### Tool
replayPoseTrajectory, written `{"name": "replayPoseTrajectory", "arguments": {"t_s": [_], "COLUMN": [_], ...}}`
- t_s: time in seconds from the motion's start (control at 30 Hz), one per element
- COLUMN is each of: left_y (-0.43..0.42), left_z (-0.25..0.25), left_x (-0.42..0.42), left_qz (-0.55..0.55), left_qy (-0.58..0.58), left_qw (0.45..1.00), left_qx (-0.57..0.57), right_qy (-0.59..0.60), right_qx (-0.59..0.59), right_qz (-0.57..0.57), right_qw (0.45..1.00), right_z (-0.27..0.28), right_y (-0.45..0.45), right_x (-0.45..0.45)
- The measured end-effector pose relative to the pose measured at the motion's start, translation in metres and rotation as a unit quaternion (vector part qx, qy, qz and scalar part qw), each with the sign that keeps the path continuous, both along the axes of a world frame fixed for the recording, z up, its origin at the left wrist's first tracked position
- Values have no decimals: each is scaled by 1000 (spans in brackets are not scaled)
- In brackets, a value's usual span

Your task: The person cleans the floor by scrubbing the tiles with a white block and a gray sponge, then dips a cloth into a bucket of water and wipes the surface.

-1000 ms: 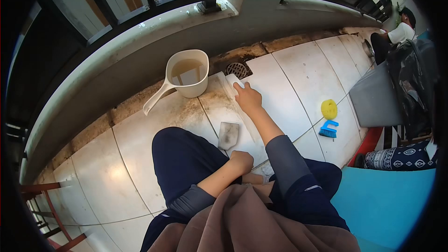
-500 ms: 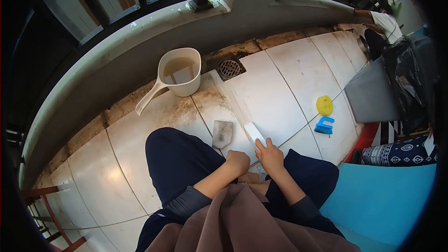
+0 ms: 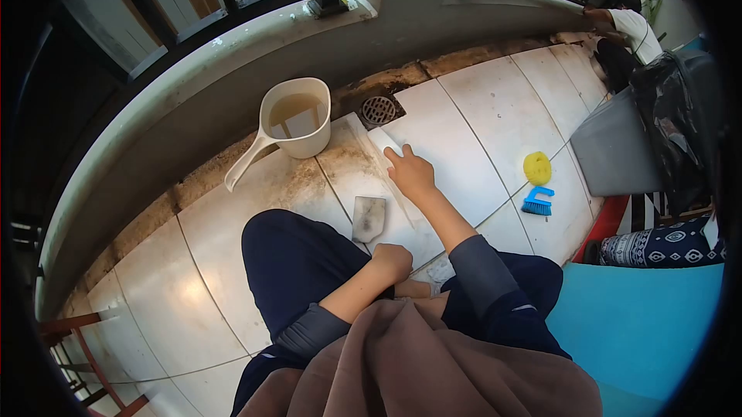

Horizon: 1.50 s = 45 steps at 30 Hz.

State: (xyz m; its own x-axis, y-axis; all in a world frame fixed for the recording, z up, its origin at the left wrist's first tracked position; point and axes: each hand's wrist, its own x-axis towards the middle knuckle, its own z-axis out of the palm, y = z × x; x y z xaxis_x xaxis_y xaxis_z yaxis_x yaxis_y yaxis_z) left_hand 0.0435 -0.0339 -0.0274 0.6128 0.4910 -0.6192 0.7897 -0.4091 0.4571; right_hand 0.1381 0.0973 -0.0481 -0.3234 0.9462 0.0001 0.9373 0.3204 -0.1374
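My right hand (image 3: pixel 411 173) grips a white block (image 3: pixel 384 141) and presses it on the floor tiles, just below a round drain grate (image 3: pixel 378 111). My left hand (image 3: pixel 393 262) is closed near my lap; what it holds, if anything, is hidden. A grey-stained white piece (image 3: pixel 369 219) lies on the tile above my left hand. To the left of the drain stands a cream dipper (image 3: pixel 314 141) with cloudy water in it, its handle pointing down and left. Brown dirt marks the tiles around the dipper.
A yellow scrubber (image 3: pixel 537 168) and a blue brush (image 3: pixel 538 201) lie on the tiles at right. Beyond them stand a grey bin (image 3: pixel 616 146) with a black bag and a person in a white sleeve (image 3: pixel 637 33). A low wall (image 3: pixel 309 50) with black railings curves behind.
My right hand, with the white block, moved down toward my lap and then back up near the drain. The other person has leaned toward the wall. My left hand stays closed near my lap.
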Motion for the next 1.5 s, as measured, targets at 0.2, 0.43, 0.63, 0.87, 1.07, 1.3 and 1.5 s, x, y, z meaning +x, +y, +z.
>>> {"name": "replayPoseTrajectory", "arguments": {"t_s": [0.2,0.43,0.63,0.87,1.07,1.3,1.5], "left_y": [-4,-5,-3,-1,-5,-12,-17], "left_z": [8,7,7,6,10,5,0], "left_x": [-3,3,1,-1,-7,-11,-9], "left_qz": [2,-5,-5,-3,-18,-24,-21], "left_qy": [-5,14,11,12,1,-17,-12], "left_qw": [1000,1000,1000,1000,1000,998,995], "left_qx": [9,14,5,-2,18,63,102], "right_qy": [-42,-45,-16,-9,53,-36,-57], "right_qx": [-20,-31,6,23,44,-95,-76], "right_qz": [18,7,-11,-12,-102,-176,-229], "right_qw": [999,998,1000,1000,992,979,969], "right_z": [23,28,13,-2,17,41,28], "right_y": [-148,-190,-87,-25,-90,-159,-168], "right_x": [72,95,36,14,69,193,186]}}
